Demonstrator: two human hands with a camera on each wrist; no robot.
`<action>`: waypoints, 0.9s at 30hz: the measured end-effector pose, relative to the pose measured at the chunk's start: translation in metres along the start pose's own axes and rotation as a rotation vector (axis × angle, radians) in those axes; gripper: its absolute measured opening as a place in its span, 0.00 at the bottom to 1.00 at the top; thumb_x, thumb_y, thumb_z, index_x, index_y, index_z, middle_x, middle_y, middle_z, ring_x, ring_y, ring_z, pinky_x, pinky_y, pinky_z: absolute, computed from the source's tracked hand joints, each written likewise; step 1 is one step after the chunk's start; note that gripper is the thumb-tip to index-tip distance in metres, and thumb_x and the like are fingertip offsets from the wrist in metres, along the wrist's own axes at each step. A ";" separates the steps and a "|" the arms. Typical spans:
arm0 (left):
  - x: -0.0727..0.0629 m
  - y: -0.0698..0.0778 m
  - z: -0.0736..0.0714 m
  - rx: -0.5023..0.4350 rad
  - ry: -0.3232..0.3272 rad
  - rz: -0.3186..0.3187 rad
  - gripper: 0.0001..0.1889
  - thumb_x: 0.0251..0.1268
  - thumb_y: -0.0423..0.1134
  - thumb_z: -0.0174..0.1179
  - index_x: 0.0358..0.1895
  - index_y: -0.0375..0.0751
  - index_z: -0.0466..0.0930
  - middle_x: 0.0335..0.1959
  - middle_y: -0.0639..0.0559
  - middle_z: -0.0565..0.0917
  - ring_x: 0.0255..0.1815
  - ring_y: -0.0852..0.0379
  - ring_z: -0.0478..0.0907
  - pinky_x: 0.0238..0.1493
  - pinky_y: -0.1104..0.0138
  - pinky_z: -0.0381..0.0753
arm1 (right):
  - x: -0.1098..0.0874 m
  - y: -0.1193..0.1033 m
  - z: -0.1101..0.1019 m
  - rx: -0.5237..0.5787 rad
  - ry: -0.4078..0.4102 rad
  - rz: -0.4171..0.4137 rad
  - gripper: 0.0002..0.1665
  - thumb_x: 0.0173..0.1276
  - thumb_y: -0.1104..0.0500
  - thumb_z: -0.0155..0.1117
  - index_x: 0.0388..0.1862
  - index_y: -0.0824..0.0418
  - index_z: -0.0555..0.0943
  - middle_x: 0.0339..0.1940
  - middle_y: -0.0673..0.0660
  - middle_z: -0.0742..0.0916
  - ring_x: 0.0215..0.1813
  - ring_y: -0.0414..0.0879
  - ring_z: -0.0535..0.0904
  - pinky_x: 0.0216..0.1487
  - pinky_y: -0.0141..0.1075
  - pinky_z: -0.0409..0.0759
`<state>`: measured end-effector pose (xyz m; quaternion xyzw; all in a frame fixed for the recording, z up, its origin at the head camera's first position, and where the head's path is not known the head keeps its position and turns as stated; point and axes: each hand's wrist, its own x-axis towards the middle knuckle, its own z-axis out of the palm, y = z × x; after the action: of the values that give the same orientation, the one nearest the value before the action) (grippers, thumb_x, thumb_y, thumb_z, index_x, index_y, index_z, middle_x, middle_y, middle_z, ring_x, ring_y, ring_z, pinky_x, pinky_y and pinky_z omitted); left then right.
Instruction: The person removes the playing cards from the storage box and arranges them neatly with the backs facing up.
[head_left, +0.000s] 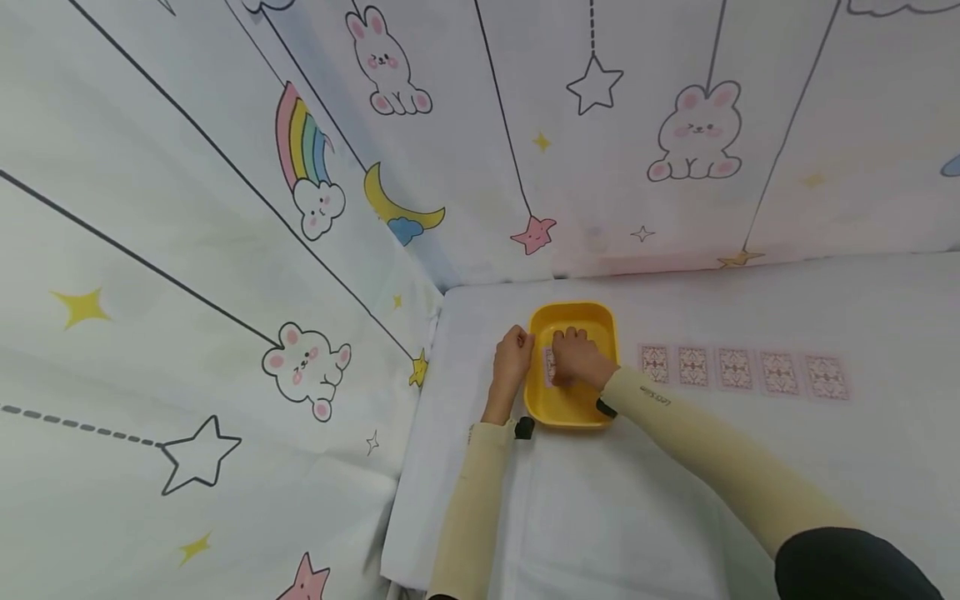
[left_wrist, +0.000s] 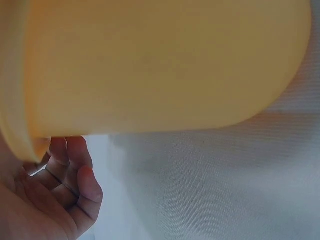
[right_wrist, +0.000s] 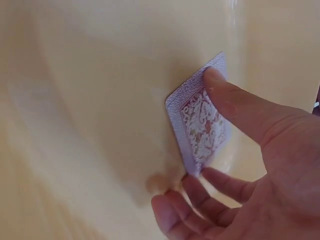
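Note:
A yellow plastic basin (head_left: 566, 412) stands on the white-covered table. My left hand (head_left: 512, 364) grips its left rim; in the left wrist view the curled fingers (left_wrist: 90, 185) sit below the lip, and the thumb is hidden. Inside the basin, my right hand (head_left: 583, 358) holds a playing card (right_wrist: 200, 125) by its edges, thumb on one side and fingertips on the other. The card's patterned back, pink-bordered, faces the right wrist camera, and it appears tilted against the basin's bottom. From the head view only a strip of that card shows beside the hand.
Right of the basin, several playing cards (head_left: 734, 368) lie in a row, patterned backs up. A cloth wall with cartoon prints (head_left: 600, 183) rises behind the table, and another (head_left: 225, 375) stands to the left. The table's left edge is near the left arm.

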<state>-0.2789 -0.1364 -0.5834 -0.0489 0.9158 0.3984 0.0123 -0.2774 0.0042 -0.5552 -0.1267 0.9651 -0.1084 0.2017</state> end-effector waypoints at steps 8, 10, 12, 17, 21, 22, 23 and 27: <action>0.001 -0.002 0.000 0.012 0.008 0.016 0.11 0.78 0.45 0.53 0.37 0.43 0.72 0.24 0.54 0.70 0.22 0.60 0.66 0.22 0.71 0.64 | 0.003 0.000 -0.004 0.009 -0.025 -0.023 0.54 0.56 0.53 0.79 0.73 0.71 0.58 0.62 0.74 0.68 0.57 0.64 0.68 0.56 0.56 0.77; 0.001 -0.002 0.000 0.014 0.013 0.020 0.11 0.78 0.45 0.53 0.37 0.43 0.72 0.24 0.54 0.70 0.22 0.59 0.66 0.22 0.70 0.64 | 0.004 0.001 -0.005 0.011 -0.028 -0.022 0.54 0.55 0.54 0.79 0.72 0.71 0.59 0.61 0.74 0.68 0.57 0.64 0.68 0.57 0.56 0.77; 0.001 -0.002 0.000 0.019 0.014 0.019 0.11 0.78 0.45 0.53 0.37 0.43 0.72 0.24 0.54 0.69 0.22 0.60 0.66 0.22 0.71 0.64 | 0.008 0.002 -0.004 0.011 -0.034 -0.018 0.54 0.55 0.54 0.79 0.71 0.71 0.59 0.61 0.73 0.68 0.57 0.64 0.67 0.57 0.56 0.76; 0.000 0.001 0.000 0.015 0.010 0.018 0.11 0.78 0.45 0.53 0.37 0.43 0.72 0.24 0.54 0.70 0.22 0.60 0.66 0.22 0.71 0.64 | 0.014 0.005 0.000 0.012 0.007 -0.017 0.53 0.55 0.55 0.79 0.70 0.72 0.58 0.62 0.73 0.66 0.58 0.66 0.67 0.57 0.56 0.76; 0.000 0.002 -0.001 0.016 0.002 0.007 0.11 0.78 0.45 0.53 0.37 0.42 0.73 0.24 0.53 0.72 0.21 0.60 0.67 0.21 0.70 0.65 | 0.012 0.005 -0.001 0.029 0.036 -0.019 0.48 0.58 0.60 0.74 0.69 0.71 0.57 0.61 0.73 0.69 0.55 0.65 0.70 0.53 0.54 0.77; 0.000 0.002 -0.001 0.021 0.000 0.001 0.11 0.78 0.46 0.53 0.37 0.43 0.73 0.25 0.53 0.72 0.21 0.60 0.67 0.21 0.71 0.65 | 0.012 0.005 -0.002 0.041 0.032 -0.022 0.47 0.59 0.61 0.73 0.70 0.70 0.56 0.59 0.73 0.71 0.53 0.64 0.72 0.51 0.53 0.78; 0.000 0.002 -0.001 0.024 -0.002 -0.001 0.11 0.78 0.46 0.53 0.38 0.43 0.73 0.25 0.53 0.72 0.21 0.60 0.67 0.21 0.71 0.65 | 0.011 0.006 -0.002 0.056 0.023 -0.026 0.46 0.60 0.62 0.71 0.70 0.70 0.55 0.56 0.72 0.73 0.49 0.62 0.74 0.47 0.50 0.78; 0.001 0.002 0.000 0.025 0.003 -0.005 0.12 0.78 0.46 0.53 0.38 0.42 0.73 0.25 0.53 0.72 0.21 0.60 0.67 0.22 0.71 0.65 | 0.010 0.011 -0.003 0.190 -0.025 -0.064 0.42 0.67 0.68 0.63 0.71 0.68 0.50 0.40 0.66 0.80 0.32 0.52 0.76 0.31 0.39 0.75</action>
<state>-0.2798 -0.1348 -0.5821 -0.0514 0.9206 0.3870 0.0127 -0.2900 0.0119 -0.5591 -0.1391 0.9434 -0.2042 0.2211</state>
